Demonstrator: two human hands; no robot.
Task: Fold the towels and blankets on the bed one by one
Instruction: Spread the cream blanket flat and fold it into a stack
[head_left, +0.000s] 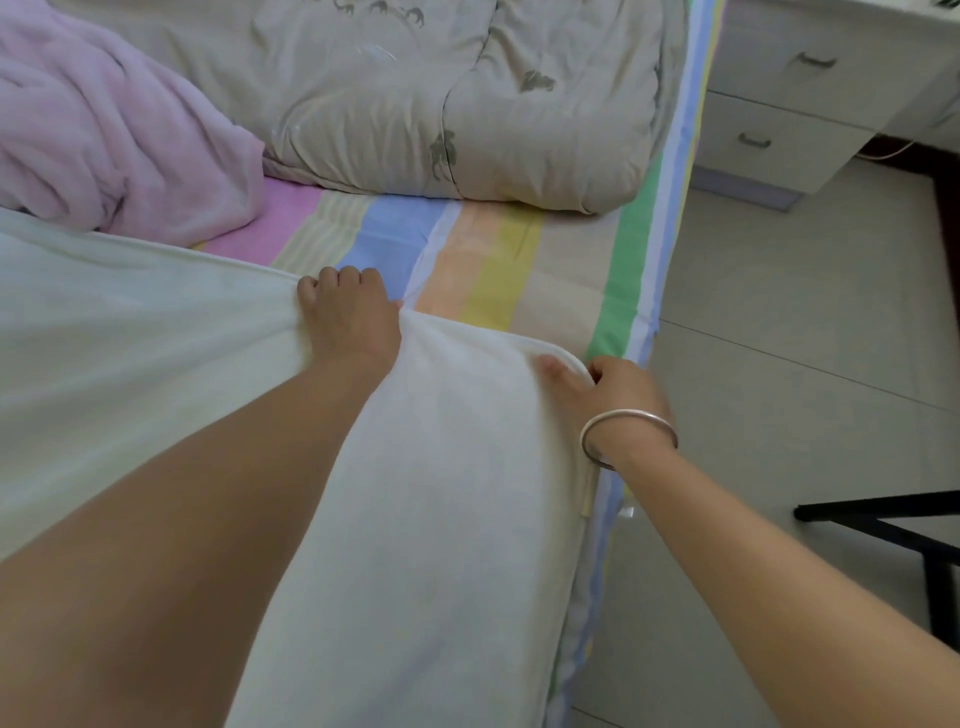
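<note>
At the frame's lower centre, our left hand (349, 318) and right hand (609, 397) both clutch the far hem of the pale cream fleece blanket (441, 493), seemingly light and floppy, best gripped at its corners.

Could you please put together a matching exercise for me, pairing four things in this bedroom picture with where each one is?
Things:
1. cream blanket
2. pink blanket
3. beige quilt
4. silver bangle

Places:
A. round the wrist of the right hand
B. bunched at the far left of the bed
C. gripped along its edge by the left hand and the right hand
D. lying across the far end of the bed, reaching toward the white drawers

Pairs: 1-C, 2-B, 3-D, 4-A.
</note>
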